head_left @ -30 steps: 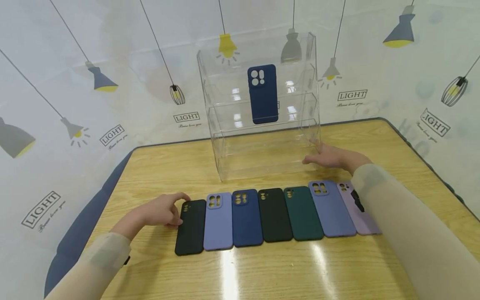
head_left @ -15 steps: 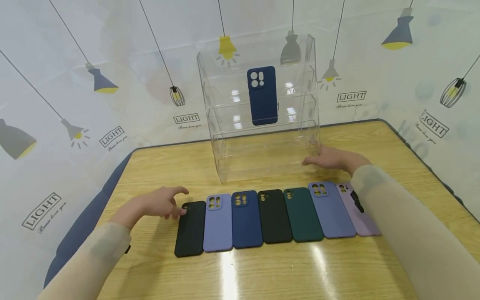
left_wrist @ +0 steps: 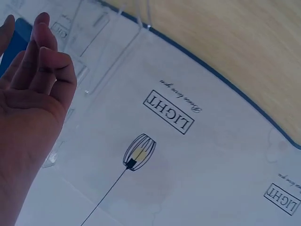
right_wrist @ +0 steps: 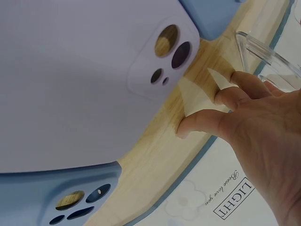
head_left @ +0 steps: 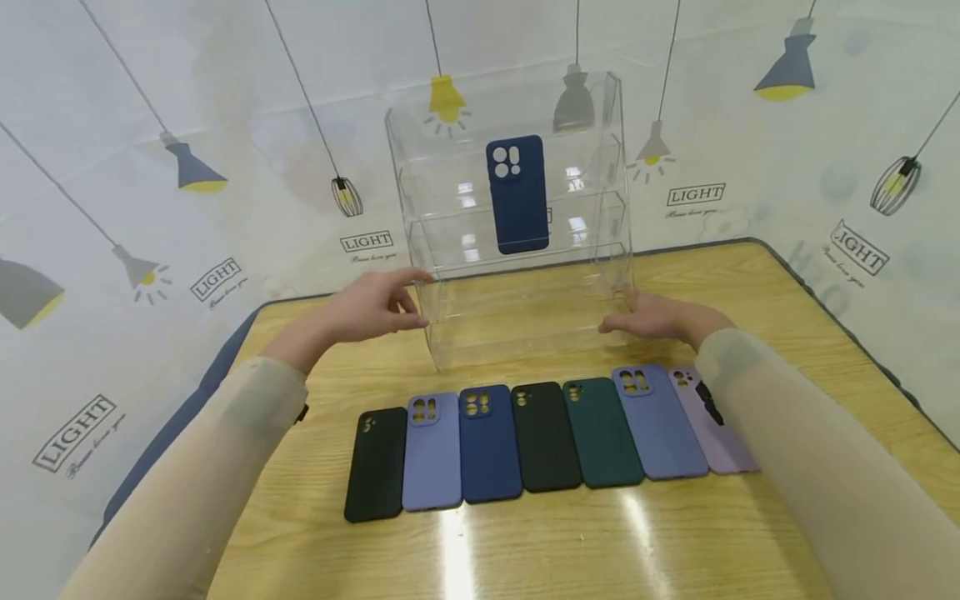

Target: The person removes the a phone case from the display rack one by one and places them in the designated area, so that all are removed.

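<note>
A clear tiered acrylic stand is upright at the back of the table, with a dark blue phone case propped on it. My left hand is at the stand's left side, fingers loosely bent; in the left wrist view nothing shows in its palm. At the stand's lower right side is my right hand, fingers spread and slightly bent; whether they touch the panel, I cannot tell. In front lies a row of phone cases, from a black one at left to a pale purple one, partly behind my right sleeve.
Between these lie a lilac case, a navy case, another black case, a green case and a periwinkle case. The right wrist view shows a blue case beside the pale purple one. A patterned wall sheet borders the table.
My left hand has lifted off the leftmost black case and moved forward and right to the stand's left side. The right hand and the cases stay in place; the view shifts slightly.
</note>
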`<state>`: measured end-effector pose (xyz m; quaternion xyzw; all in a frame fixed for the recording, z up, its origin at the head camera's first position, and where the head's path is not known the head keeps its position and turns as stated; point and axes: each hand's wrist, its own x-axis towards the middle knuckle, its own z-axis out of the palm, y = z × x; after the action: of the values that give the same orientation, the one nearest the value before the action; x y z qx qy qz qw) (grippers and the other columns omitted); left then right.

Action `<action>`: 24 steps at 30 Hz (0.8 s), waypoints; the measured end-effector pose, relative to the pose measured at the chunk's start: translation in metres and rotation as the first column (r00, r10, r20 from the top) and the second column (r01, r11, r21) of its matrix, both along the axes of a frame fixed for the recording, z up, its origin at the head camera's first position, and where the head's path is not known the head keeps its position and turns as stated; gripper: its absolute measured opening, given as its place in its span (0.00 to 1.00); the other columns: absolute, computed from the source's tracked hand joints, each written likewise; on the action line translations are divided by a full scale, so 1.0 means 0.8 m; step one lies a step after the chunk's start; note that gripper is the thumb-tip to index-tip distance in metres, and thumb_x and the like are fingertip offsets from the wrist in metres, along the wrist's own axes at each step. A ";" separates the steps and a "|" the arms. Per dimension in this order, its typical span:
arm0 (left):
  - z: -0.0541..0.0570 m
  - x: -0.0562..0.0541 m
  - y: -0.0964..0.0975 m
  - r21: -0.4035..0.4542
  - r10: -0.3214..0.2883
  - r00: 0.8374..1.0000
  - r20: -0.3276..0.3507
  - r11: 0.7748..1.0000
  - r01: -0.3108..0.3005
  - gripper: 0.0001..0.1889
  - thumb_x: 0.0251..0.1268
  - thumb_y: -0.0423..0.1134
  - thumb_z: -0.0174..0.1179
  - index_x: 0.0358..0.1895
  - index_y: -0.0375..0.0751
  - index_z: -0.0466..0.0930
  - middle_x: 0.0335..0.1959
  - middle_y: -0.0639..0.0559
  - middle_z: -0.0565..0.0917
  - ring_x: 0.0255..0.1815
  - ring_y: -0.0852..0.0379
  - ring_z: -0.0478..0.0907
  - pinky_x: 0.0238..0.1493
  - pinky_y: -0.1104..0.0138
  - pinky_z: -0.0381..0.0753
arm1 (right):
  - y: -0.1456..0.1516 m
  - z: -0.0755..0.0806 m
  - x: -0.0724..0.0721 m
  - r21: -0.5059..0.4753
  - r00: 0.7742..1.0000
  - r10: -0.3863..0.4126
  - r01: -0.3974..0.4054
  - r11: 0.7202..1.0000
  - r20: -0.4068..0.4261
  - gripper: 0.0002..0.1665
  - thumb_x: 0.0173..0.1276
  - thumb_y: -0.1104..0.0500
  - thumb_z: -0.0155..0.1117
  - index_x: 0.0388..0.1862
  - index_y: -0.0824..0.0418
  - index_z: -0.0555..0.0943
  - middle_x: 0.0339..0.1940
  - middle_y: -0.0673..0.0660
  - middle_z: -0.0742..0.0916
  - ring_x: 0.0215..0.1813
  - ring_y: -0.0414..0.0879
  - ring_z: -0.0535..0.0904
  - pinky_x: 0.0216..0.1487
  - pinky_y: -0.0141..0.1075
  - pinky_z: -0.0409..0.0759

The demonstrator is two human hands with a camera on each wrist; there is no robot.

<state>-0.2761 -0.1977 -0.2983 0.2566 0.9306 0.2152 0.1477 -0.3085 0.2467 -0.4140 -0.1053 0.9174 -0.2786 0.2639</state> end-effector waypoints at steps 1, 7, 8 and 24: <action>0.008 -0.005 0.008 0.014 0.006 0.999 -0.032 1.000 -0.005 0.34 0.78 0.45 0.66 0.82 0.52 0.64 0.50 0.47 0.91 0.47 0.51 0.89 0.53 0.53 0.88 | 0.000 -0.001 0.000 0.002 1.000 -0.003 0.003 1.000 -0.001 0.67 0.78 0.31 0.57 0.89 0.59 0.27 0.88 0.76 0.43 0.88 0.76 0.40 0.84 0.72 0.46; 0.051 -0.039 0.058 0.215 0.121 0.984 -0.134 0.972 -0.090 0.42 0.77 0.45 0.67 0.86 0.64 0.54 0.51 0.47 0.91 0.48 0.48 0.88 0.55 0.54 0.86 | 0.003 -0.001 0.000 0.018 0.999 0.009 -0.009 1.000 -0.032 0.66 0.78 0.30 0.56 0.89 0.60 0.29 0.88 0.77 0.46 0.87 0.77 0.44 0.85 0.72 0.47; 0.057 -0.044 0.067 0.247 0.144 0.979 -0.145 0.963 -0.106 0.43 0.77 0.45 0.67 0.86 0.66 0.51 0.52 0.46 0.91 0.48 0.48 0.88 0.55 0.55 0.86 | 0.003 0.000 0.001 0.024 0.999 0.013 -0.012 1.000 -0.038 0.66 0.78 0.30 0.56 0.89 0.61 0.29 0.87 0.78 0.47 0.87 0.78 0.45 0.84 0.72 0.47; 0.064 -0.114 0.138 0.353 0.327 0.944 -0.048 0.889 -0.290 0.53 0.72 0.50 0.70 0.86 0.80 0.38 0.54 0.44 0.92 0.36 0.41 0.90 0.44 0.59 0.84 | -0.003 0.004 0.004 0.035 0.999 0.004 -0.002 0.999 -0.035 0.65 0.77 0.30 0.55 0.89 0.62 0.32 0.87 0.79 0.49 0.87 0.77 0.46 0.85 0.70 0.48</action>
<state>-0.3672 -0.0870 -0.2473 0.1382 0.9144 0.3801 0.0155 -0.3054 0.2440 -0.4107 -0.1069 0.9264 -0.2603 0.2501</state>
